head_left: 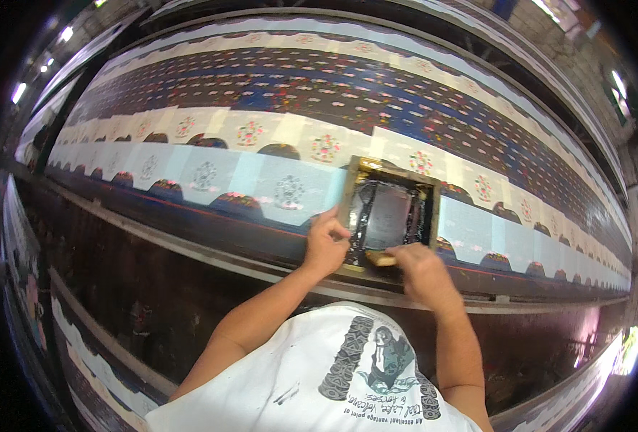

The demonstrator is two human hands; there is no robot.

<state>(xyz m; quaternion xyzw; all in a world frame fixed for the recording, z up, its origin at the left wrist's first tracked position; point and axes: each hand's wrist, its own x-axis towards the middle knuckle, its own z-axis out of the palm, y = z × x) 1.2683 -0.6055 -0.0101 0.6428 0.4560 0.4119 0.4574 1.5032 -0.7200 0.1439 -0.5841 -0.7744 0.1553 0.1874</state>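
Note:
A wooden screen printing frame [434, 216] with dark ink smeared round its mesh lies on the near row of light blue cloth pieces [258, 176]. My left hand [326, 243] is closed on the frame's left side, near its lower corner. At the frame's near end, my right hand [421, 270] grips a squeegee [381, 258] by its light wooden edge. The squeegee's lower part is hard to make out against the dark ink. Left of the frame, the blue pieces bear a round dark floral print [288, 191].
Behind the blue row runs a row of cream pieces [301, 129] with colourful round prints. The long printing table [261, 241] stretches both ways, with a raised rail [189, 247] along its near edge. Another table [103, 367] with cloth pieces stands at lower left.

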